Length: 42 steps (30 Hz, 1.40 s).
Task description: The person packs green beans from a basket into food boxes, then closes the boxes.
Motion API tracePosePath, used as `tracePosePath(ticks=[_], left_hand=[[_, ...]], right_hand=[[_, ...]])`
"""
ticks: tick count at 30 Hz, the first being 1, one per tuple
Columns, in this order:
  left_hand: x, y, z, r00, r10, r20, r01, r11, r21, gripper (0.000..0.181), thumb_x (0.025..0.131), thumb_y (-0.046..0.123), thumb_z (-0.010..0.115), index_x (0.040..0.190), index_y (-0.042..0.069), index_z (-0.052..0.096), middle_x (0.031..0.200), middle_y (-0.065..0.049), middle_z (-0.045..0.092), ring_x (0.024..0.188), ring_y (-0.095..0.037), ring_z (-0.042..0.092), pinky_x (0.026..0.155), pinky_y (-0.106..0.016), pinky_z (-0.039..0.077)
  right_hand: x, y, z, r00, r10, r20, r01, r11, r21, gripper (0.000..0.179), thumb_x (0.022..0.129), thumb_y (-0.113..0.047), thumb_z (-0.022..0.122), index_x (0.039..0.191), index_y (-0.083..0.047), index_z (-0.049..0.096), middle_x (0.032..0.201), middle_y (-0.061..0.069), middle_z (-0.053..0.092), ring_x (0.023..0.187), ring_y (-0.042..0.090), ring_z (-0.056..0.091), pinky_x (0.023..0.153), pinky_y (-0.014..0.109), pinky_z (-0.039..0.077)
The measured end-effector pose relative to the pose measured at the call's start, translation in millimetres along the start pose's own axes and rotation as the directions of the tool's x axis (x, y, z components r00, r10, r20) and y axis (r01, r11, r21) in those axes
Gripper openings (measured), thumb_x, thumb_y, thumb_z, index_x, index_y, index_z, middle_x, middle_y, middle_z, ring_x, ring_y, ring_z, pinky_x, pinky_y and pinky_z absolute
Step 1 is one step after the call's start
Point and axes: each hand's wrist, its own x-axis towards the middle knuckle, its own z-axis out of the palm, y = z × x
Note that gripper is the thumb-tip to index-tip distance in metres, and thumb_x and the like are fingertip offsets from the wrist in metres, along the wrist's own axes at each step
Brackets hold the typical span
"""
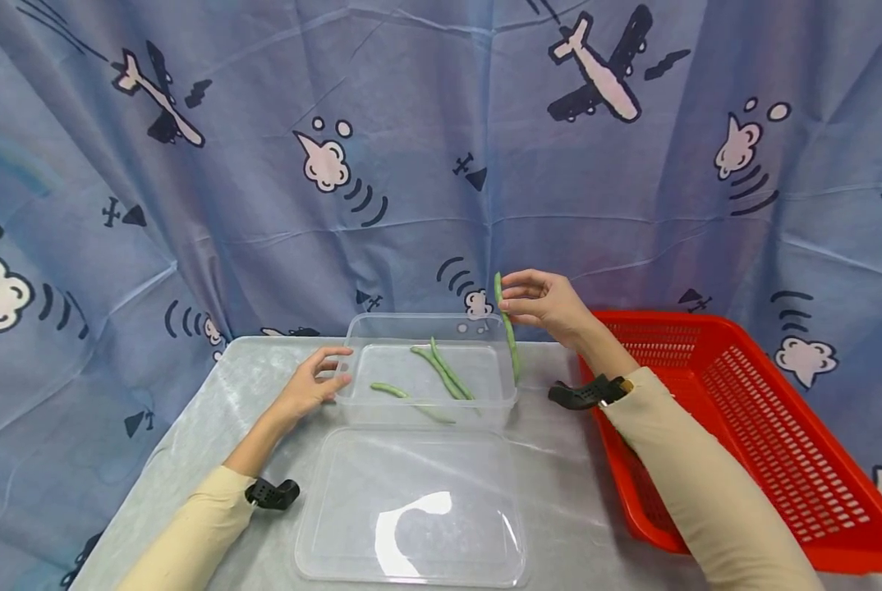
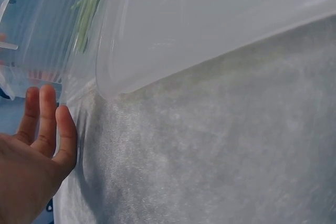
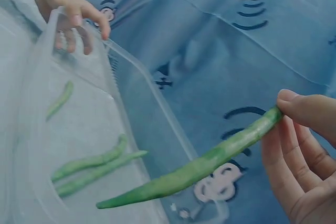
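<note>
My right hand (image 1: 540, 304) pinches one green bean (image 3: 194, 172) near its end between thumb and fingers. That bean hangs down at the right end of a clear plastic box (image 1: 426, 403). Three more green beans (image 1: 452, 376) lie inside the box, two close together and one apart toward the front left. At the box's left end, my left hand (image 1: 311, 386) rests its fingers against the outer wall; the left wrist view shows those fingers (image 2: 47, 119) fairly straight.
A clear lid (image 1: 411, 501) lies flat on the pale-covered table (image 1: 567, 492) in front of the box. To the right stands a red plastic basket (image 1: 722, 328), partly behind my right sleeve. A blue patterned curtain (image 1: 411, 180) hangs behind the table.
</note>
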Motion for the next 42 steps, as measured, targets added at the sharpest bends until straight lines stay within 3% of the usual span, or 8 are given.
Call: tracePosePath(ticks=[14,22,26,31,37,42], left_hand=[[-0.5,5.6,4.7,1.000,0.000,0.014,0.000,1.000,-0.014,0.049,0.101,0.008,0.065,0.147,0.007,0.048,0.149,-0.033,0.038,0.135,-0.050,0.038,0.078,-0.041,0.052],[0.2,9.7,7.7,1.000,-0.007,0.011,0.007,1.000,-0.017,0.048,0.100,0.007,0.066,0.146,0.007,0.049,0.148,-0.034,0.039,0.135,-0.050,0.038,0.076,-0.039,0.052],[-0.4,11.3,7.7,1.000,-0.012,0.018,0.012,1.000,-0.020,0.050,0.101,0.009,0.066,0.147,0.007,0.048,0.150,-0.035,0.035,0.136,-0.051,0.036,0.079,-0.042,0.052],[-0.2,7.9,6.3,1.000,-0.008,0.021,0.008,1.000,-0.006,0.049,0.101,0.010,0.065,0.147,0.009,0.048,0.150,-0.032,0.036,0.137,-0.050,0.035,0.082,-0.044,0.051],[0.5,4.0,3.7,1.000,-0.006,0.015,0.006,1.000,-0.004,0.048,0.101,0.010,0.065,0.146,0.009,0.049,0.149,-0.031,0.039,0.138,-0.047,0.035,0.081,-0.043,0.051],[-1.4,1.8,0.8,1.000,-0.015,0.007,0.015,1.000,-0.003,0.048,0.101,0.013,0.066,0.146,0.010,0.049,0.149,-0.029,0.040,0.138,-0.045,0.035,0.081,-0.042,0.052]], right_hand=[[18.1,17.9,49.4,0.996,0.034,0.077,-0.035,0.999,0.009,0.043,0.088,0.007,0.076,0.128,0.007,0.060,0.109,0.021,0.064,0.093,0.027,0.068,0.083,0.044,0.056],[18.2,28.0,57.7,0.992,0.046,0.116,-0.047,0.999,0.001,0.040,0.089,0.009,0.074,0.126,0.009,0.059,0.108,0.023,0.063,0.094,0.030,0.068,0.089,0.054,0.052],[14.7,25.5,48.7,0.994,0.040,0.106,-0.038,0.999,-0.015,0.036,0.090,0.006,0.075,0.123,0.008,0.061,0.109,0.024,0.064,0.097,0.033,0.067,0.092,0.056,0.050],[6.7,18.7,26.4,0.996,-0.012,0.086,0.024,0.990,-0.136,0.039,0.092,-0.004,0.076,0.126,0.008,0.062,0.110,0.021,0.067,0.100,0.032,0.068,0.088,0.049,0.054],[-7.3,14.4,-13.1,0.991,-0.105,0.081,0.127,0.929,-0.347,0.039,0.096,-0.015,0.075,0.127,0.004,0.063,0.109,0.017,0.069,0.099,0.034,0.066,0.084,0.045,0.056],[-20.1,10.8,-41.0,0.981,-0.157,0.115,0.192,0.879,-0.436,0.038,0.096,-0.016,0.074,0.128,0.002,0.064,0.108,0.018,0.068,0.091,0.025,0.068,0.080,0.045,0.057]])
